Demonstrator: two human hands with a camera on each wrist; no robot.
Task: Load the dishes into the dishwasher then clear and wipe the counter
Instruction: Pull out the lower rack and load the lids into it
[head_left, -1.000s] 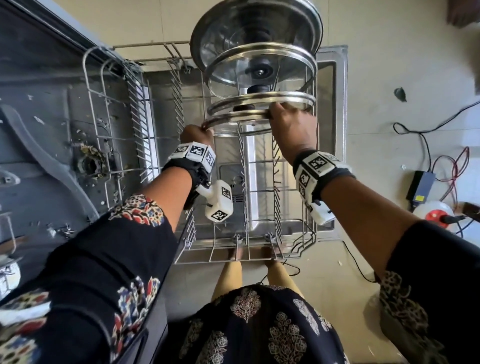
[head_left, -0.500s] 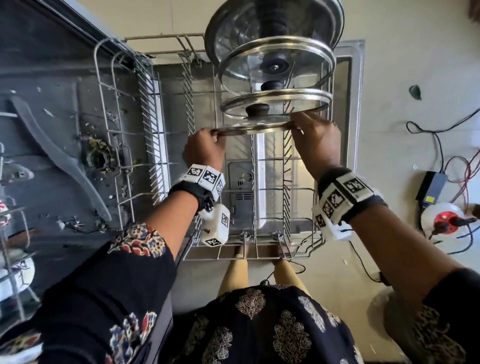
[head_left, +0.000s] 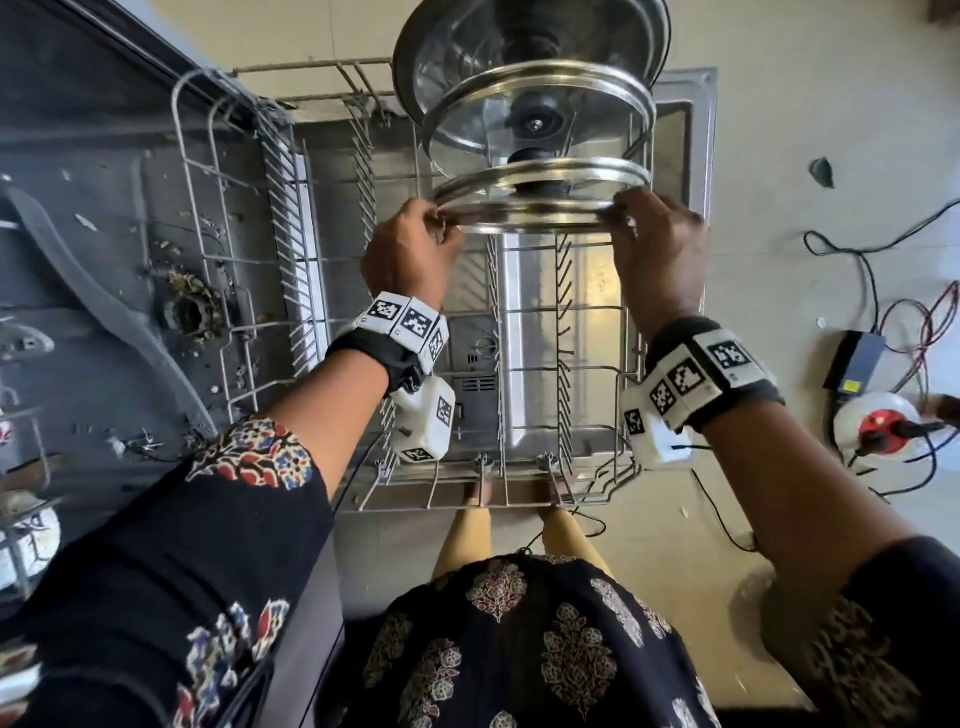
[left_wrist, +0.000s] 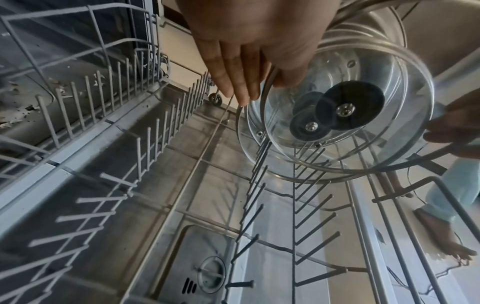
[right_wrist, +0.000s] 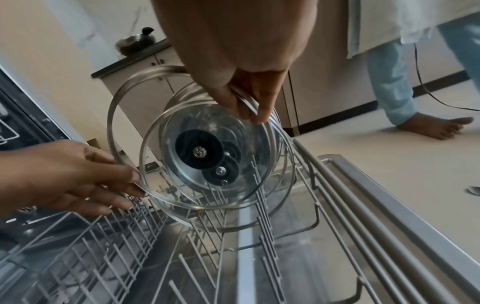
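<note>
Both hands are gripping the nearest glass lid (head_left: 540, 200) by its steel rim: the left hand (head_left: 410, 254) is pinching the left edge, the right hand (head_left: 662, 249) is curling its fingers (right_wrist: 262, 107) over the right edge. They are holding it upright over the tines of the pulled-out lower rack (head_left: 530, 343). Two more glass lids (head_left: 535, 114) are standing in the rack just behind it, above the open dishwasher door (head_left: 680, 156).

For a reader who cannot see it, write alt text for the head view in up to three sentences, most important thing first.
Two hands, left hand and right hand, grip opposite edges of a glass lid over a pulled-out dishwasher rack. More lids stand in the rack's far end behind it. Cables lie on the floor to the right.
</note>
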